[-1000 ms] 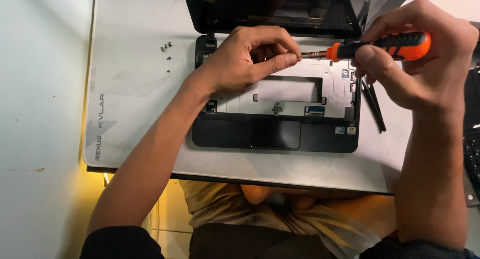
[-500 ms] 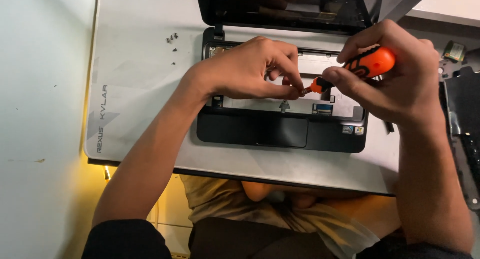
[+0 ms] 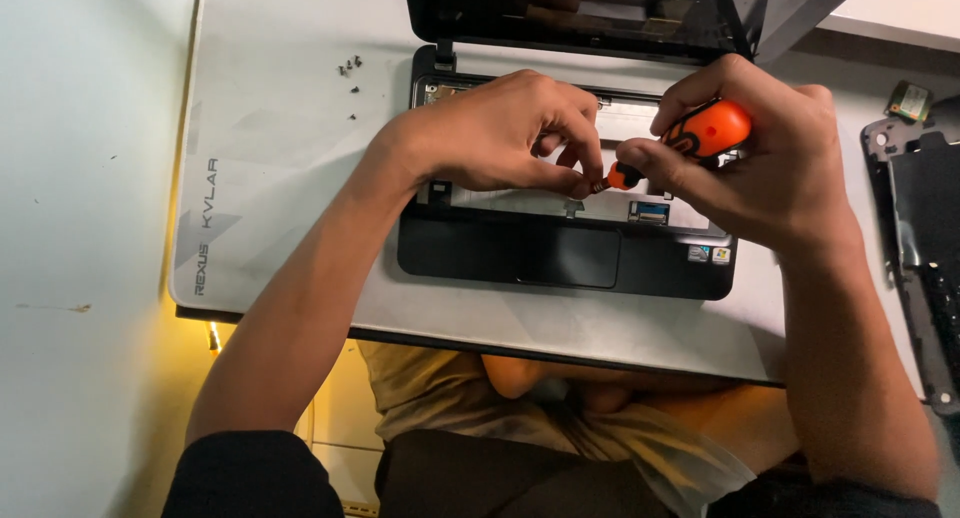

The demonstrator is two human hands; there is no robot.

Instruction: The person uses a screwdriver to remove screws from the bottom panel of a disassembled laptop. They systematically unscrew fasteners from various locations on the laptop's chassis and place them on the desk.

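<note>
A small black laptop [image 3: 560, 258] lies open on a pale mat [image 3: 280, 148], its keyboard removed and the bare frame showing. My right hand [image 3: 770, 158] grips an orange-handled screwdriver [image 3: 700, 133], tip pointing down-left over the frame. My left hand [image 3: 500, 133] hovers over the keyboard bay, fingertips pinched at the screwdriver's tip; whether a screw is between them is too small to tell. The tip itself is mostly hidden by my fingers.
Several tiny loose screws [image 3: 350, 70] lie on the mat beyond the laptop's left corner. A dark disassembled part [image 3: 925, 238] rests at the right edge, with a small green circuit card [image 3: 908, 100] above it. The mat's near edge overhangs my lap.
The screwdriver has swung from level to steeply tilted and come closer in front of me. My left fingertips have followed its tip lower over the keyboard bay.
</note>
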